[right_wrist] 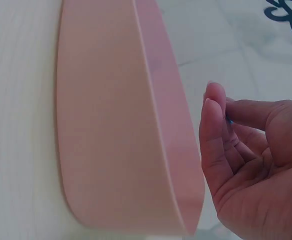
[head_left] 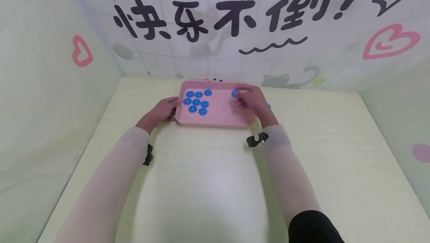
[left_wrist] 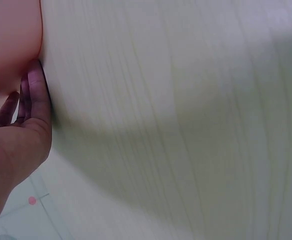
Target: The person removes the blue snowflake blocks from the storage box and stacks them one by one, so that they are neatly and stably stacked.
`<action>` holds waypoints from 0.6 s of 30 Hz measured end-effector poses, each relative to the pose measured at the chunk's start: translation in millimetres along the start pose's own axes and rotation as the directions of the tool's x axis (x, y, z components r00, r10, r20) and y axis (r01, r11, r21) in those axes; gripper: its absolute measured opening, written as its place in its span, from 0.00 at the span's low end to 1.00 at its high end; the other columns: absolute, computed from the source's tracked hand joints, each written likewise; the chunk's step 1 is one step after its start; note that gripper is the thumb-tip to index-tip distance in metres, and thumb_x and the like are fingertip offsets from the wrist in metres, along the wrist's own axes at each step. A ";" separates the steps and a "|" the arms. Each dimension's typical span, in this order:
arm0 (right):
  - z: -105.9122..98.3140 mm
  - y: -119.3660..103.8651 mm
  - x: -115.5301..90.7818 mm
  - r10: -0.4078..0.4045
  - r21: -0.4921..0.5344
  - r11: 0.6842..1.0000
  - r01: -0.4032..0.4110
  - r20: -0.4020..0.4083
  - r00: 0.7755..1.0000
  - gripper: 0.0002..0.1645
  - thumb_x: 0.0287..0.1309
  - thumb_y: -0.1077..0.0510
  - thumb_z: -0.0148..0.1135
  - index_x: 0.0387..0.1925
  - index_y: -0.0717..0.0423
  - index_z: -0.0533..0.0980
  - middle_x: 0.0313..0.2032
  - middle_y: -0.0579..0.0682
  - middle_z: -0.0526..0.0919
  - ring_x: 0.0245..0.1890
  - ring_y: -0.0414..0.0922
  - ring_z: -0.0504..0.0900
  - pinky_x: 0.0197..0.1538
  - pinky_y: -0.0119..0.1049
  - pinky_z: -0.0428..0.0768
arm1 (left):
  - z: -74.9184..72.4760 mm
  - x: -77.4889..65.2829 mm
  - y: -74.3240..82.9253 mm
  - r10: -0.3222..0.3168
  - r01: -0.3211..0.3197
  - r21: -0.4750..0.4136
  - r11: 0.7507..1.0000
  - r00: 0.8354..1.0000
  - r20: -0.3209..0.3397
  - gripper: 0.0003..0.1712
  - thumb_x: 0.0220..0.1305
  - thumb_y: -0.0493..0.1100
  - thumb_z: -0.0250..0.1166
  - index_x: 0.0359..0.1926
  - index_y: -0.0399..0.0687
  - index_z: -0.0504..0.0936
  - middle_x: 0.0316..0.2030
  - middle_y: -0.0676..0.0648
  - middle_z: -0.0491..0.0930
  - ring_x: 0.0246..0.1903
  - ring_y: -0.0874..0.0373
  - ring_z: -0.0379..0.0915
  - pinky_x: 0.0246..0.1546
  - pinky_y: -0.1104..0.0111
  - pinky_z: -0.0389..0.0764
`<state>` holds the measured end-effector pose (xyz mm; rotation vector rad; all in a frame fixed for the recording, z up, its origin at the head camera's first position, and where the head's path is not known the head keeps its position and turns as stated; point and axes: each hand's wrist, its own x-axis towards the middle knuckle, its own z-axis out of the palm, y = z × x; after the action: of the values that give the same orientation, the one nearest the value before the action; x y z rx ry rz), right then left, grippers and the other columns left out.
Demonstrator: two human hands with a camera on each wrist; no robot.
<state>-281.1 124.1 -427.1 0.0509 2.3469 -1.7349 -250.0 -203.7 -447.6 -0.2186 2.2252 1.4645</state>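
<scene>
A shallow pink tray (head_left: 218, 125) lies near the back of the table. My left hand (head_left: 163, 109) grips its left end; the left wrist view has the fingers against the tray wall (left_wrist: 16, 40). Over the tray's right part, my right hand (head_left: 250, 99) pinches a blue flower-shaped disc (head_left: 234, 93) between thumb and fingers. Only a speck of that disc shows in the right wrist view, where the right hand (right_wrist: 251, 155) is beside the tray's wall (right_wrist: 111, 125). Several like blue discs (head_left: 196, 102) lie spread over the tray's left half.
Another blue piece (head_left: 269, 106) shows just past the right wrist, mostly hidden by it. The pale wood-grain table (head_left: 201, 175) reaches back to a printed backdrop (head_left: 221, 60), with pale side walls at left and right.
</scene>
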 end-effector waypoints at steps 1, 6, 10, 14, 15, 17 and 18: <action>-3.6 1.4 -2.2 -0.005 0.017 1.000 0.005 -0.018 1.000 0.19 0.64 0.58 0.61 0.55 0.58 0.77 0.35 0.62 0.83 0.23 0.43 0.83 0.32 0.35 0.85 | -0.1 -0.2 -0.2 0.001 -0.001 0.000 1.000 1.000 -0.001 0.30 0.78 0.51 0.41 0.76 0.53 0.53 0.47 0.41 0.72 0.42 0.53 0.69 0.39 0.71 0.78; -19.8 9.1 -11.2 -0.008 0.081 0.997 0.015 -0.083 0.997 0.20 0.63 0.58 0.63 0.55 0.61 0.76 0.28 0.57 0.83 0.20 0.41 0.83 0.28 0.32 0.83 | -0.5 -0.7 -1.0 0.004 -0.004 -0.008 1.000 1.000 0.005 0.30 0.78 0.53 0.42 0.76 0.54 0.53 0.49 0.40 0.72 0.43 0.53 0.69 0.41 0.70 0.78; -33.4 18.0 -15.6 0.010 0.118 0.993 0.005 -0.124 0.992 0.19 0.63 0.58 0.63 0.54 0.61 0.76 0.25 0.52 0.83 0.19 0.40 0.82 0.28 0.32 0.83 | 0.1 -1.6 -0.3 0.002 -0.002 -0.003 1.000 1.000 -0.001 0.30 0.78 0.53 0.42 0.76 0.55 0.53 0.49 0.41 0.72 0.44 0.53 0.69 0.40 0.70 0.78; -47.9 26.7 -19.7 0.033 0.142 0.990 -0.010 -0.158 0.987 0.21 0.66 0.58 0.61 0.57 0.63 0.74 0.23 0.47 0.82 0.19 0.39 0.82 0.29 0.32 0.84 | 1.3 -0.5 -0.2 -0.005 0.005 0.003 1.000 1.000 -0.011 0.30 0.78 0.53 0.42 0.76 0.55 0.53 0.48 0.42 0.73 0.43 0.53 0.70 0.38 0.72 0.78; -51.5 28.8 -20.2 0.037 0.143 0.990 -0.013 -0.168 0.985 0.22 0.66 0.58 0.60 0.58 0.62 0.74 0.22 0.46 0.82 0.19 0.38 0.82 0.30 0.32 0.84 | 1.6 0.1 -0.3 -0.007 0.007 -0.003 1.000 1.000 -0.016 0.30 0.78 0.53 0.42 0.76 0.55 0.54 0.48 0.42 0.73 0.43 0.53 0.70 0.37 0.72 0.78; -59.0 32.7 -20.8 0.043 0.146 0.989 -0.016 -0.180 0.983 0.23 0.67 0.57 0.59 0.60 0.62 0.72 0.22 0.45 0.82 0.19 0.38 0.82 0.30 0.32 0.84 | 1.9 0.8 -0.2 -0.006 0.006 -0.005 1.000 1.000 -0.018 0.30 0.78 0.53 0.42 0.76 0.55 0.54 0.47 0.43 0.73 0.42 0.54 0.70 0.37 0.72 0.78; -62.4 34.5 -20.9 0.047 0.147 0.989 -0.019 -0.191 0.980 0.23 0.67 0.57 0.59 0.60 0.62 0.73 0.21 0.44 0.82 0.19 0.38 0.82 0.30 0.31 0.84 | 2.0 0.9 -0.2 -0.003 0.003 -0.004 1.000 1.000 -0.016 0.30 0.78 0.53 0.42 0.76 0.55 0.54 0.46 0.43 0.73 0.42 0.54 0.70 0.37 0.72 0.78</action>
<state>-265.0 195.8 -438.1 0.2946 2.3297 -1.9615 -250.1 -201.9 -448.8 -0.2357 2.2336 1.4710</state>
